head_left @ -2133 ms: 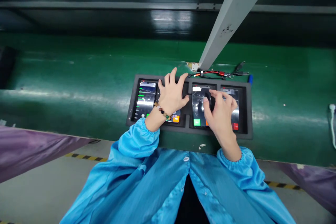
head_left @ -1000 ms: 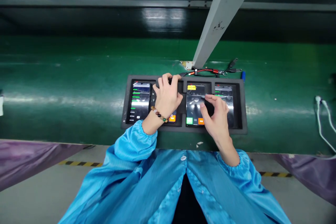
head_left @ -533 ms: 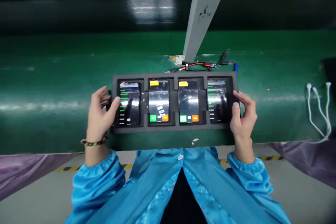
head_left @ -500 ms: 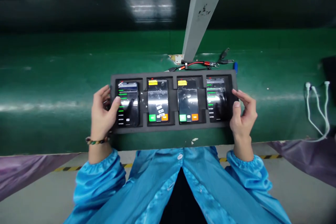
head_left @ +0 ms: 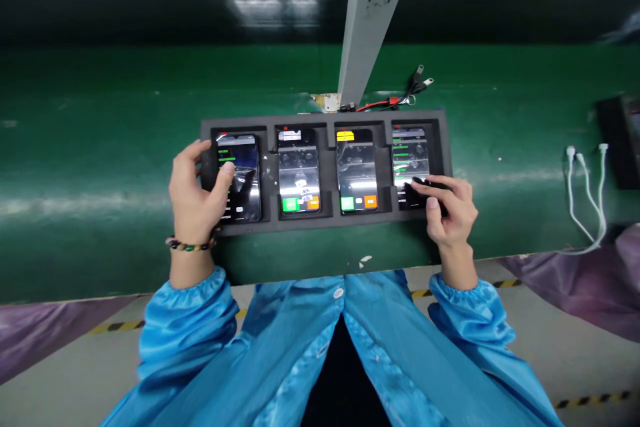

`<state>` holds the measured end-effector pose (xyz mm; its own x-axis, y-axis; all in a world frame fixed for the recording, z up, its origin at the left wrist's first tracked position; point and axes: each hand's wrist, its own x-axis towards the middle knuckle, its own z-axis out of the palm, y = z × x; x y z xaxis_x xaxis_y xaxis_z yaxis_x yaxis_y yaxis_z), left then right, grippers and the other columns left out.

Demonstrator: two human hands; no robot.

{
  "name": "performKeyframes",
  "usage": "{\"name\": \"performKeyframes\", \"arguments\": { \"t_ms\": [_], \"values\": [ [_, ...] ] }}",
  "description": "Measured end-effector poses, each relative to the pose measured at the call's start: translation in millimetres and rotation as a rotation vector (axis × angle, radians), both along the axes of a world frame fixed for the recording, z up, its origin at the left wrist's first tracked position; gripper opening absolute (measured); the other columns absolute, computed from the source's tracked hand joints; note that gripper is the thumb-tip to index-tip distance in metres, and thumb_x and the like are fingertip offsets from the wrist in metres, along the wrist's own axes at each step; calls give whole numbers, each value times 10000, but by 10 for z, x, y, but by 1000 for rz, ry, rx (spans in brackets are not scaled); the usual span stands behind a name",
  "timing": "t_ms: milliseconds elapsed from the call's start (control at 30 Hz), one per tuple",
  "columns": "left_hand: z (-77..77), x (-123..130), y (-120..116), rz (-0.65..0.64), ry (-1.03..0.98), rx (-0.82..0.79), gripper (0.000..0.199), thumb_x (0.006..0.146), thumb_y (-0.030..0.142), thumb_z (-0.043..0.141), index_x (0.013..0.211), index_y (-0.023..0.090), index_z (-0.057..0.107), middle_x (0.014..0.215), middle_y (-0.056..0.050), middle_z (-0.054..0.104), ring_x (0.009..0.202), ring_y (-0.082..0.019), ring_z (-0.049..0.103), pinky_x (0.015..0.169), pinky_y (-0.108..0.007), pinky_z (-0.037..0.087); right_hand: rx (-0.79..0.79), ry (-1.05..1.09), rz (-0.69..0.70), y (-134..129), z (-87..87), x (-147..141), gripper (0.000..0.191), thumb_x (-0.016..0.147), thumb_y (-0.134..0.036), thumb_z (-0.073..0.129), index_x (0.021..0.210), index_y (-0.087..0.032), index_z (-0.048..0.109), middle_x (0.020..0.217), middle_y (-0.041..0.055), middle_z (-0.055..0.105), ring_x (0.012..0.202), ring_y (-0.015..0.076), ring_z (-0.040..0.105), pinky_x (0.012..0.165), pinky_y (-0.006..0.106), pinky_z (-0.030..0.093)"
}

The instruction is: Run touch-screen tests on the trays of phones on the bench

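Note:
A dark grey foam tray point(head_left: 327, 167) lies on the green workbench with several smartphones in its compartments. My left hand point(head_left: 196, 195) clasps the tray's left end, its thumb resting over the lit screen of the leftmost phone point(head_left: 245, 180). With fingers stretched out and holding nothing, my right hand point(head_left: 453, 208) is over the rightmost phone point(head_left: 411, 157); its fingertips are at the lower part of that screen. Both end phones show green lines of text. The two middle phones, the left one point(head_left: 299, 173) and the right one point(head_left: 357, 170), display green and orange buttons.
A grey metal post point(head_left: 373, 20) rises behind the tray. Black and red cables point(head_left: 395, 101) lie at its foot. White charging cables point(head_left: 593, 200) are on the right of the green workbench point(head_left: 100, 213), near a dark box point(head_left: 617, 140).
My right hand has left the tray's right end and moved left over the rightmost phone. The yellow label on the second phone's screen has turned white. My left hand keeps its hold.

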<state>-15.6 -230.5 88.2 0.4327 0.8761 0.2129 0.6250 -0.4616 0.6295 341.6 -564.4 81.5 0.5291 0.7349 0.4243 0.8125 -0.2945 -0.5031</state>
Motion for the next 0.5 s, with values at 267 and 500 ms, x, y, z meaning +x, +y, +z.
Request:
{"name": "performKeyframes", "arguments": {
  "t_ms": [267,500],
  "values": [
    [-13,-15,-10,-3,-10,19,543,1035,430,695,1501,165,609,1614,-147,589,1468,-279,589,1220,-469,525,-6,8,18,0,-31,12,383,1041,-474,514,1045,-268,837,1113,101,850,1158,340,780,1044,593,542],
    [-23,-16,-20,30,-68,-34,502,1061,421,665,1492,168,623,1611,-139,602,1428,-261,623,1238,-463,516,8,-4,36,28,13,-26,326,1046,-416,541,1066,-275,834,1132,87,842,1152,327,777,1066,583,518]
  ]
}}
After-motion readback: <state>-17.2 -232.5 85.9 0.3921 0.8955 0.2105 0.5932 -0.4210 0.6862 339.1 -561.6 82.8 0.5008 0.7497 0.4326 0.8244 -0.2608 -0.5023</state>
